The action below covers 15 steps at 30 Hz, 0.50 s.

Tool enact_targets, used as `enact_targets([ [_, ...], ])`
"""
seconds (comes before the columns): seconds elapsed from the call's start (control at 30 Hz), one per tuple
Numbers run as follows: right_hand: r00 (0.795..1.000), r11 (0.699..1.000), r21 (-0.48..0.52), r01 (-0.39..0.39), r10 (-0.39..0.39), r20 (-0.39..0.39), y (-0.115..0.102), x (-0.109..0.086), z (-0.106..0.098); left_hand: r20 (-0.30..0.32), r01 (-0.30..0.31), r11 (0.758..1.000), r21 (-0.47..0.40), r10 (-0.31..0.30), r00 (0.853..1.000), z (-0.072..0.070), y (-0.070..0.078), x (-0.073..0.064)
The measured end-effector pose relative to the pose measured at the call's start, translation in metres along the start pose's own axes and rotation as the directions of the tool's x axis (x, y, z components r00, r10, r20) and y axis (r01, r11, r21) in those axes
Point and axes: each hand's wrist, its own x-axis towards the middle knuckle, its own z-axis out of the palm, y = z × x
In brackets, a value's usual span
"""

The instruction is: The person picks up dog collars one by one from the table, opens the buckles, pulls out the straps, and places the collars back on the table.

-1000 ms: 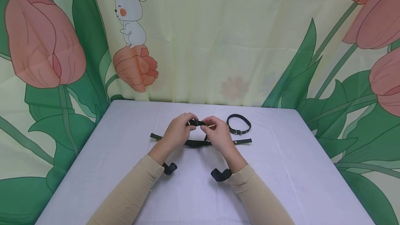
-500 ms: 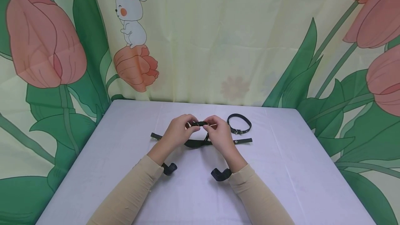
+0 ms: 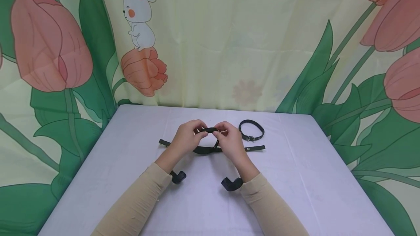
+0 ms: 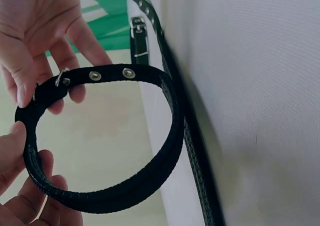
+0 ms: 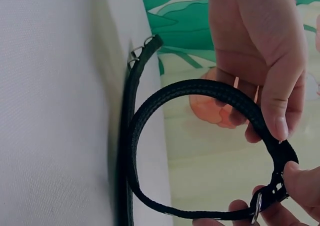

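Note:
Both hands hold up a black collar (image 3: 210,130), fastened into a loop, just above the table. My left hand (image 3: 189,136) pinches one part of its upper band between thumb and fingers. My right hand (image 3: 230,140) pinches the band near the metal buckle and ring. In the left wrist view, eyelets show on the strap end of the looped collar (image 4: 177,121), close to the right hand (image 4: 47,16). The right wrist view shows the padded side of the loop (image 5: 134,151) beside the left hand (image 5: 270,51); some fingertips are hidden behind the band.
A second black collar, unfastened, lies straight across the table (image 3: 295,177); its eyelet end (image 3: 256,148) points right and its buckle end (image 3: 164,142) left. A third collar (image 3: 251,121), buckled into a ring, lies back right. A printed curtain (image 3: 210,46) hangs behind.
The band between the hands has turned slightly, and the fingers have shifted a little on it. Both hands stay in nearly the same place; the collars on the table have not moved.

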Motion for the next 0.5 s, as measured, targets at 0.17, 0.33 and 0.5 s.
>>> enact_targets([
  [0.17,1.000,0.999,0.047,-0.013,0.012,0.017,-0.0006,-0.0005,0.0003,-0.013,0.018,1.000,-0.010,-0.018,1.000,0.0003,-0.0004,0.0004],
  [0.33,0.999,0.995,0.087,-0.037,0.035,0.029,-0.0011,-0.0011,0.0009,-0.006,0.048,0.998,-0.029,-0.049,0.999,-0.0004,0.0013,-0.0004],
  [0.5,0.998,0.992,0.114,-0.050,0.046,0.034,-0.0010,-0.0021,0.0018,-0.011,0.055,0.998,-0.041,-0.056,0.998,-0.0004,0.0013,-0.0015],
])
